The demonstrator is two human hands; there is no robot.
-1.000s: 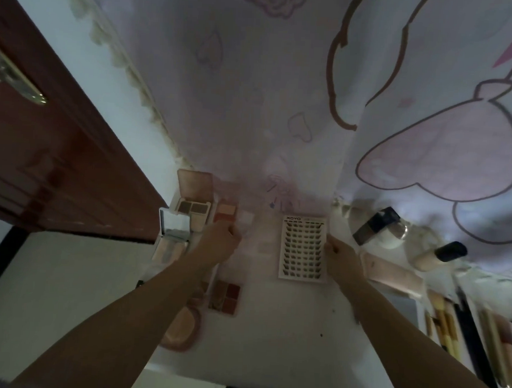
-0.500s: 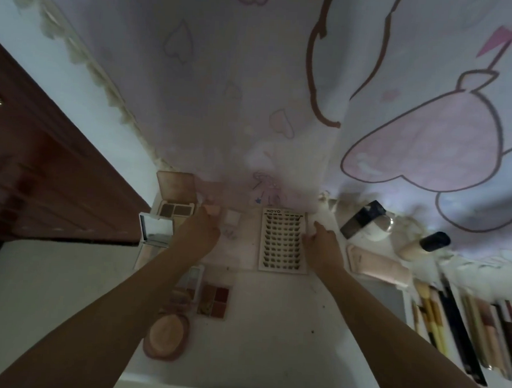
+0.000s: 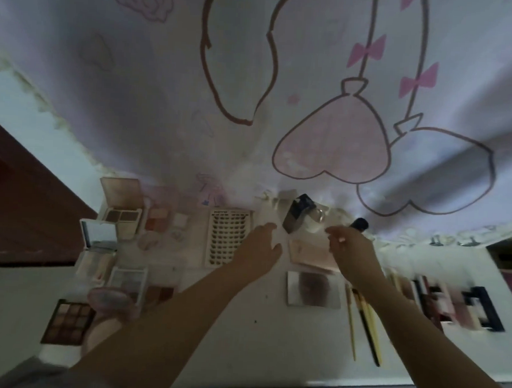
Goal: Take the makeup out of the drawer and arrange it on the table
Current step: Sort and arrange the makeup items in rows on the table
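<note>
Makeup lies spread over the white table [image 3: 241, 335]. My left hand [image 3: 257, 250] hovers open, fingers apart, just right of the white lash tray [image 3: 227, 239]. My right hand [image 3: 350, 246] reaches over a pink flat case [image 3: 308, 253], its fingers curled near a glass bottle with a dark cap [image 3: 299, 217] and a dark-capped tube [image 3: 360, 223]; it holds nothing that I can see. Open eyeshadow palettes [image 3: 123, 213] and a small mirror compact [image 3: 98, 233] sit at the left. A brown palette [image 3: 313, 288] lies below the pink case.
A printed pink-and-white cloth [image 3: 283, 106] hangs behind the table. Makeup brushes [image 3: 363, 324] lie at the right, with blurred tubes and a black frame [image 3: 480, 309] beyond. A nine-pan palette [image 3: 68, 322] and round compact [image 3: 109, 300] sit front left. Brown wooden furniture [image 3: 17, 205] stands left.
Both hands have left the lash tray and the small palettes and moved right, toward the bottles and the pink case. The view has shifted right as well.
</note>
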